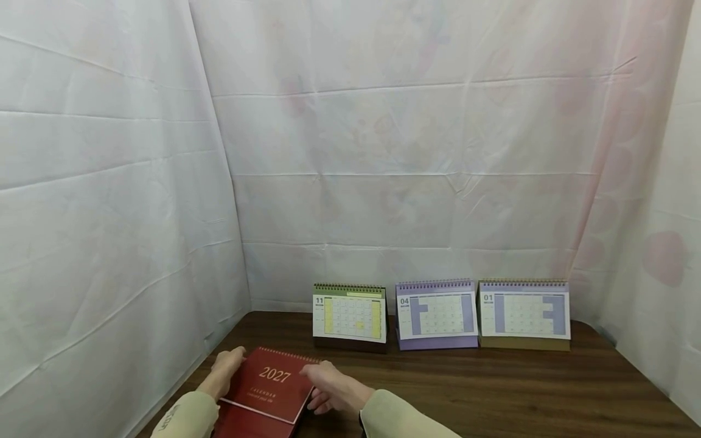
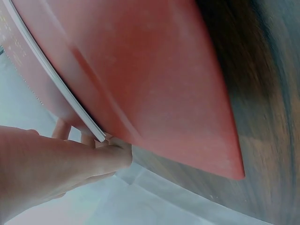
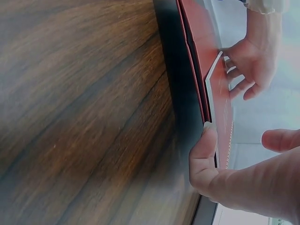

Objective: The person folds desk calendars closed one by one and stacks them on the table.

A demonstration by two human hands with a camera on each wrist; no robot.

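A red desk calendar (image 1: pixel 271 389) marked 2027 is at the table's near left, its spiral binding toward the back. Its cover and pages lie over a longer red base, whose bare part (image 2: pixel 154 79) fills much of the left wrist view. My left hand (image 1: pixel 223 369) grips the calendar's left side, with fingers at the edge of the page stack. On the opposite side my right hand (image 1: pixel 336 388) holds the right edge. Its thumb is over the cover, and in the right wrist view a bent finger (image 3: pixel 205 150) touches the side of the pages and base.
Three spiral desk calendars stand in a row at the back: a green and yellow one (image 1: pixel 349 313), a purple one (image 1: pixel 436 313) and another purple-printed one (image 1: pixel 524 311) on a tan base. White cloth (image 1: pixel 383 152) encloses the dark wooden table (image 1: pixel 493 389) behind and on both sides.
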